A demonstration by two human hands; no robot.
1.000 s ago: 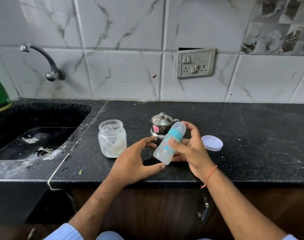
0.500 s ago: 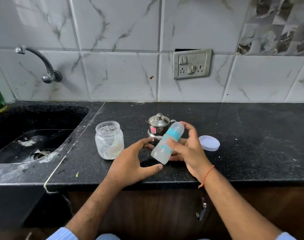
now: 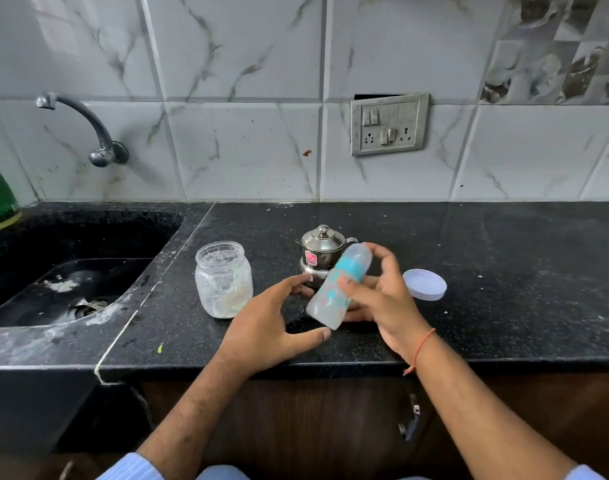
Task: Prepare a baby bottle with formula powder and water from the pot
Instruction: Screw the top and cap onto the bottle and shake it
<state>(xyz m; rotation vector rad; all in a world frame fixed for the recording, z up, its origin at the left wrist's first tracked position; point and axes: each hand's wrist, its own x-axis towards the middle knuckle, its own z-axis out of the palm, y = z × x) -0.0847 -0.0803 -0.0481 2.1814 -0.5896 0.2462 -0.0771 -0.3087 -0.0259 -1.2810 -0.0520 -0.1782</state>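
Baby bottle (image 3: 337, 285) held tilted at frame centre, gripped by curled fingers (image 3: 356, 292) of right hand (image 3: 379, 299). Left hand (image 3: 272, 327) held beside bottle base, fingers spread, nothing gripped. Steel pot (image 3: 318, 252) seen behind bottle; open jar (image 3: 223, 278) stood left on bench (image 3: 504, 271); white lid (image 3: 425, 284) laid right.

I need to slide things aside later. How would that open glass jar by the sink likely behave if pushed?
The jar looks squat and wide-based, so it would probably slide rather than tip. It looks like glass, so likely rigid and breakable near the counter edge. It seems nearly empty, so fairly light.
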